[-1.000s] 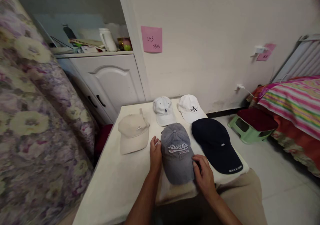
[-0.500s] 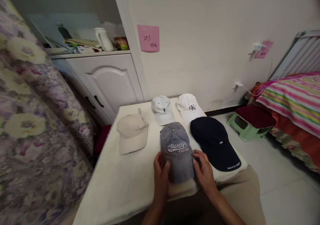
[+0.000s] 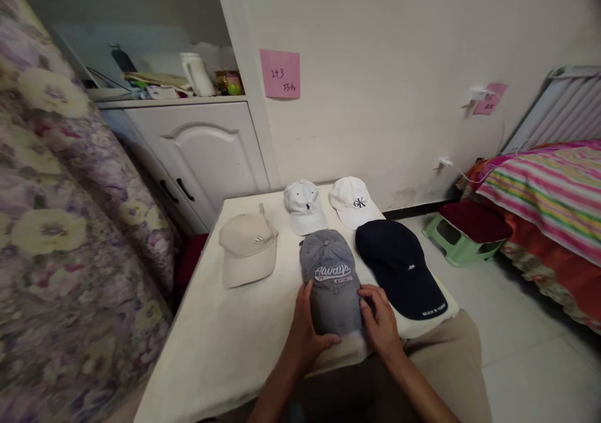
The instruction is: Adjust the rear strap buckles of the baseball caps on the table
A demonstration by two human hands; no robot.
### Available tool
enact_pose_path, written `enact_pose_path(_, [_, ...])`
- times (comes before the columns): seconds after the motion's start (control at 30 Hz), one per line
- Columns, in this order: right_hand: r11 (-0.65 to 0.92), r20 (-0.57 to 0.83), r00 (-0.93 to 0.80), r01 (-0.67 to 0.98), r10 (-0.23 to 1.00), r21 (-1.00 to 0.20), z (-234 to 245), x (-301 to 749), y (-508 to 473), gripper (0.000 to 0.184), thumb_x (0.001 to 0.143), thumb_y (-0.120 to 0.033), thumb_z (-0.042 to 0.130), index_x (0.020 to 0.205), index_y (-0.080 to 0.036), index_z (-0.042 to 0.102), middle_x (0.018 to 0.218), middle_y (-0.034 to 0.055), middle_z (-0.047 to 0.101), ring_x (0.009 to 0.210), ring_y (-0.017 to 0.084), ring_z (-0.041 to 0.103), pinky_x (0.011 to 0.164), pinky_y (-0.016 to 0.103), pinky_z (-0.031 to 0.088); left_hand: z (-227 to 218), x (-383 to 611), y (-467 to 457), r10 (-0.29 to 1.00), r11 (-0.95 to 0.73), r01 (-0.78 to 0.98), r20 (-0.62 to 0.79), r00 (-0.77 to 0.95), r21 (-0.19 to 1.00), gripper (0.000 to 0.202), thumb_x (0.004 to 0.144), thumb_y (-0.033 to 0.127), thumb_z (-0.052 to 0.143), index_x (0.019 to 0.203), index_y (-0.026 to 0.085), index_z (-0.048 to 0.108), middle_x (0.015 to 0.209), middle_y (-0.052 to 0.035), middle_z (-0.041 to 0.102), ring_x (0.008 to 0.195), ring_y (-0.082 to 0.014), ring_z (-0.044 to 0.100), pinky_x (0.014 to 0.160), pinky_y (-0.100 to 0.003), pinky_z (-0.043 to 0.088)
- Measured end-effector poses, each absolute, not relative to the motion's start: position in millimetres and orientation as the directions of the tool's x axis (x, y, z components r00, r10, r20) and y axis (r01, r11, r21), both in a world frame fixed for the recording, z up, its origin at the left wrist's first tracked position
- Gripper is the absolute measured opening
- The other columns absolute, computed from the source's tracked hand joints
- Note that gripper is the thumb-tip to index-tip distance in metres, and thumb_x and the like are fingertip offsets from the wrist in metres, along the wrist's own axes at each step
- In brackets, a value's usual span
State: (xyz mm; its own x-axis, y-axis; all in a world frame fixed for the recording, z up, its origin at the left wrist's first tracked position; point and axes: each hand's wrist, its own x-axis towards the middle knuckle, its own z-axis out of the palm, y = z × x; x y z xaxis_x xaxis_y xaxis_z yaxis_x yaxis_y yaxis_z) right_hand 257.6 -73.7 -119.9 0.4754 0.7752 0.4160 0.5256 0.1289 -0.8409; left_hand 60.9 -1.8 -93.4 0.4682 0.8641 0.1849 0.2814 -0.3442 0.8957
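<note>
A grey-blue cap (image 3: pixel 328 273) lettered "Always" lies on the white table (image 3: pixel 235 341), brim towards me. My left hand (image 3: pixel 307 329) curls round the left edge and front of its brim, fingers bent over it. At the brim's right edge my right hand (image 3: pixel 380 323) holds on with bent fingers. A dark navy cap (image 3: pixel 399 266) lies just right of it, a beige cap (image 3: pixel 246 248) to the left. Two white caps sit behind: one with a small dark logo (image 3: pixel 304 205), one marked "CK" (image 3: pixel 353 201).
A flowered curtain or bedcover (image 3: pixel 61 235) fills the left side. Behind the table stand a white cabinet (image 3: pixel 197 154) with clutter on top and a wall with a pink note (image 3: pixel 280 74). On the floor to the right are a green stool (image 3: pixel 462 229) and a striped bed (image 3: pixel 549 198).
My left hand slid from beside the grey cap's crown down to the front of its brim and closed on it. My right hand stayed at the brim's right edge.
</note>
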Motion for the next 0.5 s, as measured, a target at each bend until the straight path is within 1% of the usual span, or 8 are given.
enact_pose_path(0.13, [0.126, 0.402, 0.468, 0.517, 0.787, -0.847, -119, 257, -76, 0.021, 0.095, -0.032, 0.048, 0.103, -0.02, 0.063, 0.113, 0.0128, 0.061, 0.11, 0.028, 0.058, 0.097, 0.046, 0.045, -92, 55, -1, 0.848, -0.374, 0.317, 0.182, 0.499, 0.872, 0.117, 0.055, 0.017, 0.087, 0.153, 0.024, 0.024, 0.158, -0.0204, 0.024, 0.147, -0.0393, 0.023, 0.119, -0.062, 0.016])
enact_pose_path(0.2, [0.127, 0.393, 0.469, 0.503, 0.791, -0.855, -120, 258, -78, 0.021, 0.094, -0.032, 0.049, 0.103, -0.02, 0.063, 0.114, 0.0131, 0.061, 0.111, 0.028, 0.057, 0.098, 0.047, 0.044, -91, 52, -4, 0.847, -0.36, 0.312, 0.168, 0.504, 0.879, 0.115, 0.055, 0.02, 0.088, 0.152, 0.021, 0.027, 0.158, -0.021, 0.024, 0.147, -0.039, 0.023, 0.12, -0.06, 0.016])
enact_pose_path(0.27, [0.13, 0.385, 0.477, 0.483, 0.79, -0.866, -120, 259, -80, 0.021, 0.094, -0.033, 0.05, 0.103, -0.019, 0.063, 0.115, 0.0134, 0.061, 0.111, 0.029, 0.057, 0.098, 0.047, 0.044, -90, 48, -8, 0.855, -0.325, 0.281, 0.153, 0.496, 0.903, 0.11, 0.057, 0.022, 0.088, 0.151, 0.019, 0.031, 0.157, -0.0207, 0.028, 0.147, -0.0382, 0.024, 0.121, -0.057, 0.015])
enact_pose_path(0.33, [0.14, 0.385, 0.497, 0.461, 0.778, -0.876, -117, 258, -83, 0.02, 0.094, -0.032, 0.051, 0.103, -0.02, 0.063, 0.115, 0.0131, 0.061, 0.11, 0.029, 0.057, 0.098, 0.047, 0.044, -90, 40, -9, 0.884, -0.229, 0.212, 0.112, 0.453, 0.95, 0.1, 0.061, 0.022, 0.086, 0.148, 0.018, 0.036, 0.156, -0.0202, 0.033, 0.146, -0.0367, 0.029, 0.121, -0.054, 0.019])
enact_pose_path(0.4, [0.178, 0.408, 0.498, 0.445, 0.765, -0.878, -110, 250, -89, 0.017, 0.094, -0.03, 0.051, 0.103, -0.02, 0.063, 0.112, 0.0117, 0.062, 0.108, 0.027, 0.058, 0.096, 0.045, 0.044, -90, 29, -7, 0.93, -0.064, 0.089, 0.027, 0.366, 0.994, 0.087, 0.066, 0.023, 0.082, 0.144, 0.017, 0.042, 0.151, -0.0212, 0.042, 0.142, -0.0357, 0.038, 0.118, -0.053, 0.027])
enact_pose_path(0.47, [0.26, 0.45, 0.424, 0.434, 0.786, -0.863, -100, 232, -98, 0.015, 0.095, -0.025, 0.051, 0.104, -0.021, 0.062, 0.109, 0.0099, 0.063, 0.107, 0.025, 0.059, 0.094, 0.04, 0.045, -88, 14, 0, 0.97, 0.103, -0.073, -0.084, 0.23, 0.992, 0.072, 0.07, 0.024, 0.081, 0.135, 0.016, 0.051, 0.141, -0.0217, 0.053, 0.134, -0.0343, 0.049, 0.114, -0.05, 0.036])
enact_pose_path(0.5, [0.304, 0.464, 0.35, 0.423, 0.814, -0.853, -96, 219, -102, 0.016, 0.095, -0.022, 0.05, 0.106, -0.022, 0.062, 0.108, 0.0091, 0.064, 0.106, 0.024, 0.06, 0.092, 0.037, 0.046, -87, 6, 4, 0.981, 0.156, -0.175, -0.131, 0.145, 0.972, 0.065, 0.072, 0.024, 0.081, 0.13, 0.015, 0.055, 0.135, -0.0207, 0.059, 0.129, -0.0326, 0.055, 0.112, -0.049, 0.038])
